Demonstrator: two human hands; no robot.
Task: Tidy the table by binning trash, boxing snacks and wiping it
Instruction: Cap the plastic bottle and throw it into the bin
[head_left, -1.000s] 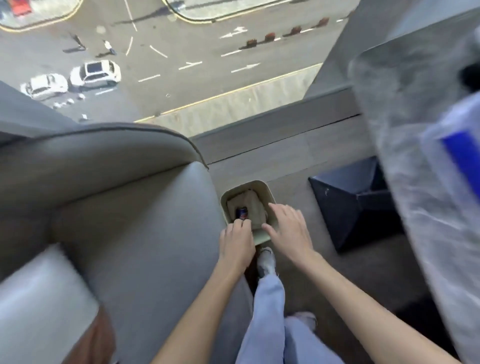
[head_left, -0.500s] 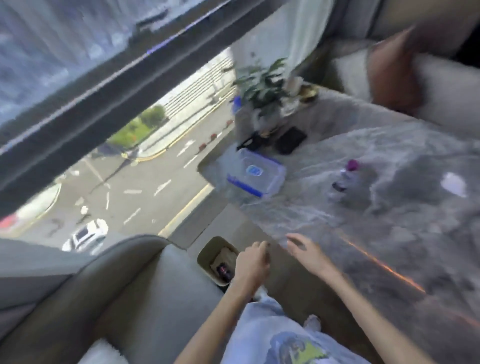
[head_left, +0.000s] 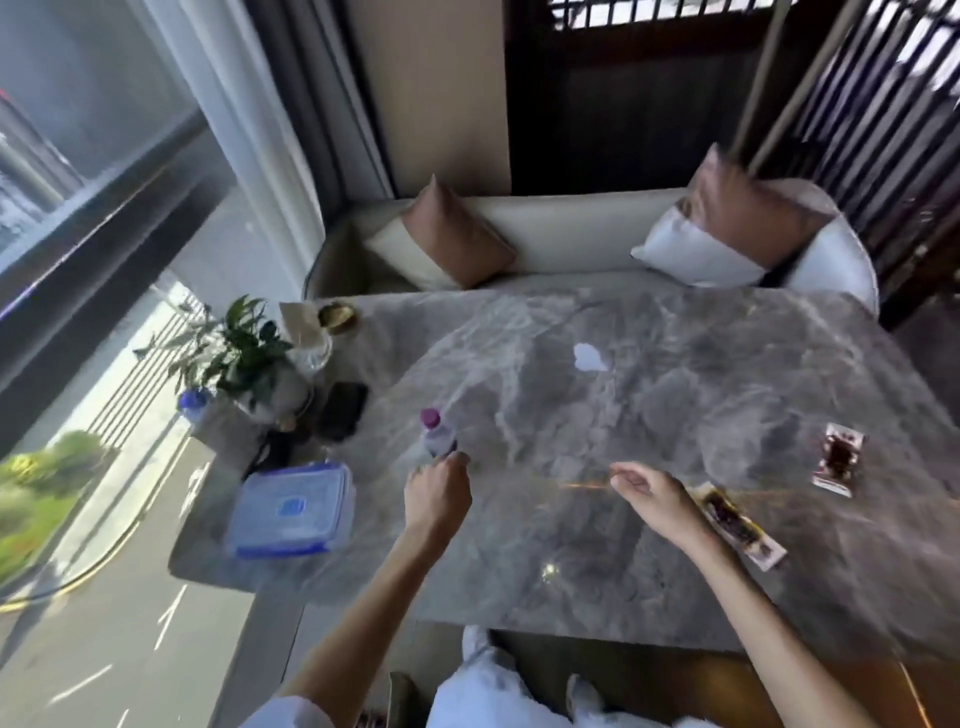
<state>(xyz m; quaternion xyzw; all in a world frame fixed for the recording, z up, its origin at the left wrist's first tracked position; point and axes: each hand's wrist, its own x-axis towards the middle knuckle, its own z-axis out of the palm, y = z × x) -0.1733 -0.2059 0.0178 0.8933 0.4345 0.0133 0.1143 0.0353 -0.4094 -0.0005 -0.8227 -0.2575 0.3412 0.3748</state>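
Over the grey marble table (head_left: 649, 415), my left hand (head_left: 436, 493) is curled into a fist and holds nothing. Its knuckles sit right at the base of a small clear bottle with a purple cap (head_left: 435, 436). My right hand (head_left: 657, 496) hovers with loosely curled fingers and is also empty. Just right of it lies a long snack packet (head_left: 740, 525), and a square snack packet (head_left: 839, 460) lies further right. A clear plastic box with a blue-rimmed lid (head_left: 291, 512) stands at the table's left edge. Mid-table lies a white paper scrap (head_left: 589, 357).
A potted plant (head_left: 244, 348), a black flat object (head_left: 343, 410), a gold dish (head_left: 337, 317) and a blue-capped bottle (head_left: 195, 402) crowd the table's far left corner by the window. A cream sofa (head_left: 561, 239) with cushions stands behind the table.
My view swung up from the bin on the floor to the tabletop. Both hands rose from the bin to above the table, the left one reaching the purple-capped bottle.
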